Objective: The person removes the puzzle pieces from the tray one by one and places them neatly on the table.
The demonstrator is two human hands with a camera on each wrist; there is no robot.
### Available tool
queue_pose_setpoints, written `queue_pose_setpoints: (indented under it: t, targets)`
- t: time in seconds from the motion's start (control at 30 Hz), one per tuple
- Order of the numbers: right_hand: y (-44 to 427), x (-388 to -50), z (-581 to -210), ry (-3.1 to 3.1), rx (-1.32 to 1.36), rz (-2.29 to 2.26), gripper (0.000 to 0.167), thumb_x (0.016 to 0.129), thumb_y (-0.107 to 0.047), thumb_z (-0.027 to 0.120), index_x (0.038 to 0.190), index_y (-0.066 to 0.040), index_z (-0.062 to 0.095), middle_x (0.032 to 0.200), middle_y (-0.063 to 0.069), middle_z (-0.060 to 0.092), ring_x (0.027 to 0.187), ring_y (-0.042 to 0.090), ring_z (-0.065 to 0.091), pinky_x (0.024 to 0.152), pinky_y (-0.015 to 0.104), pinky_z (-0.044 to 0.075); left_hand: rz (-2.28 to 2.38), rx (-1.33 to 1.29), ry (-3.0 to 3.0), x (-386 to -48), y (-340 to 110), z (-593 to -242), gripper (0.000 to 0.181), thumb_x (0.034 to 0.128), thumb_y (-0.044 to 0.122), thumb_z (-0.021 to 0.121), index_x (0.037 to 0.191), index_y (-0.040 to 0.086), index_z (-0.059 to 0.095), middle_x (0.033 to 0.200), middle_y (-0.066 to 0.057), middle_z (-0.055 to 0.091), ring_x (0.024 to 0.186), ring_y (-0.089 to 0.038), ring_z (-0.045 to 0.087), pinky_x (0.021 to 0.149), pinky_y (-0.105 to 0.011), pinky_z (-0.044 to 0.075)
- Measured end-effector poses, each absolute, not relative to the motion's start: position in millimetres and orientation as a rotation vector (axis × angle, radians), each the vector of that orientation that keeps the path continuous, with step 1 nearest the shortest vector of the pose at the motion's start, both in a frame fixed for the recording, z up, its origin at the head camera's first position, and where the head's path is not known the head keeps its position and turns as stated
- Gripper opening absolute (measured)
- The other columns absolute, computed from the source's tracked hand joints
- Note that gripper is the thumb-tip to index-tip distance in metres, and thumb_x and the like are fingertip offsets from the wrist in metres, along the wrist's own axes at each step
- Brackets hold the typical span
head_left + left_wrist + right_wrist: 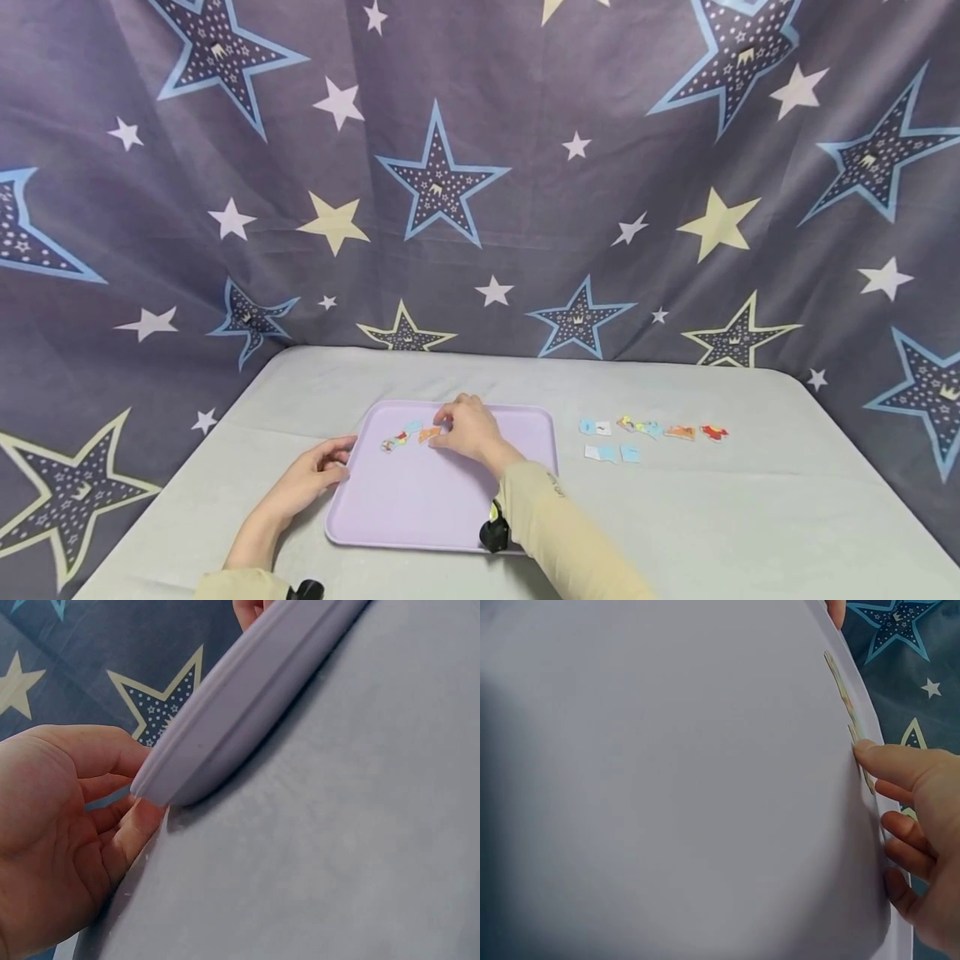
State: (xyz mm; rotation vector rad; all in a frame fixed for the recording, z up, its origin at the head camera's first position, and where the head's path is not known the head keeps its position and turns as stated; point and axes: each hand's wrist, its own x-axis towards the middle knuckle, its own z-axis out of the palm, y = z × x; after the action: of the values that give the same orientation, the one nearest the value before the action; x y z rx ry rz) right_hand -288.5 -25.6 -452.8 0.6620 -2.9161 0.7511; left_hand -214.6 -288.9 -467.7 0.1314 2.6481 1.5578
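My right hand (468, 429) is over the upper part of a lilac tray (405, 508). Its thumb and index finger pinch an orange puzzle piece (427, 435), partly hidden by the fingers. Just left of that piece lie joined colourful puzzle pieces (401, 437), with a light blue part at their upper end. In the right wrist view the pieces (838, 682) show nearly edge-on, with the thumb at one of them. My left hand (307, 475) touches the tray's left edge with loosely bent fingers; in the left wrist view its fingertips meet the outer rim (202, 735).
Right of the tray, several loose puzzle pieces lie on the grey-covered table (750, 517): light blue ones (630, 453), an orange one (681, 432) and a red one (714, 432). A dark star-patterned curtain (525, 233) hangs behind and beside the table.
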Motion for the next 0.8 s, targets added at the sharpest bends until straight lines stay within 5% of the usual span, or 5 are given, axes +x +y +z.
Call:
queue_pose_setpoints:
  t: [0.57, 0.8]
  targets:
    - [-28.5, -286.3, -455.9, -2.87, 0.629, 0.761, 0.013, 0.068, -0.035, 0.075, 0.065, -0.026, 0.066, 0.08, -0.01, 0.053, 0.079, 0.01, 0.045, 0.071, 0.025, 0.037, 1.585, 0.141, 2.631, -215.1, -289.2, -469.4, 0.053, 0.0788, 0.003, 0.058, 0.129, -0.005, 0.044, 0.103, -0.014, 0.051, 0.08, -0.007, 0.046, 0.065, -0.02, 0.04]
    - [-25.8, -285.9, -453.9, -2.889, 0.578, 0.707, 0.012, 0.07, -0.037, 0.071, 0.066, -0.027, 0.066, 0.071, -0.014, 0.058, 0.068, 0.007, 0.05, 0.058, 0.022, 0.039, 1.584, 0.136, 2.624, -213.8, -289.6, -468.3, 0.054, 0.0793, 0.005, 0.059, 0.13, -0.004, 0.043, 0.104, -0.014, 0.05, 0.08, -0.007, 0.046, 0.064, -0.02, 0.039]
